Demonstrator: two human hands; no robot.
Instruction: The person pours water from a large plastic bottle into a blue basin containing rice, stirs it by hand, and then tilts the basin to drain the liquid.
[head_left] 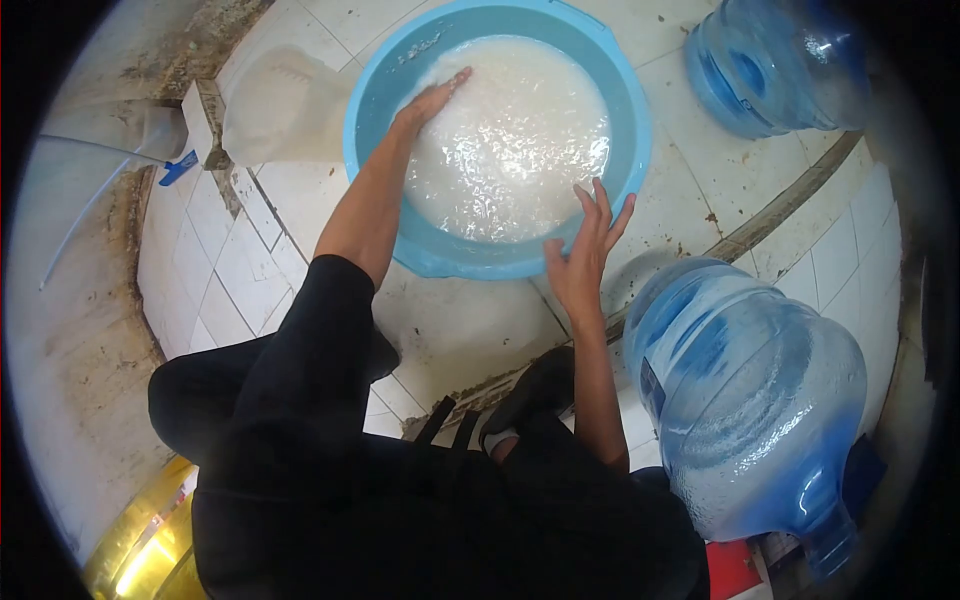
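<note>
A light blue plastic basin (620, 95) stands on the tiled floor, filled with cloudy white water and what looks like rice (510, 150). My left hand (432, 100) lies flat, fingers together, on the wet white mass at the basin's left side. My right hand (588, 250) rests at the basin's near rim with its fingers spread, holding nothing. I am squatting, with dark trousers and a sandalled foot (525, 400) below the basin.
A large blue water jug (750, 390) lies on its side at the right, close to my right forearm. A second blue jug (770, 65) stands at the top right. A whitish sack (275, 110) sits left of the basin. A yellow container (150, 550) is at bottom left.
</note>
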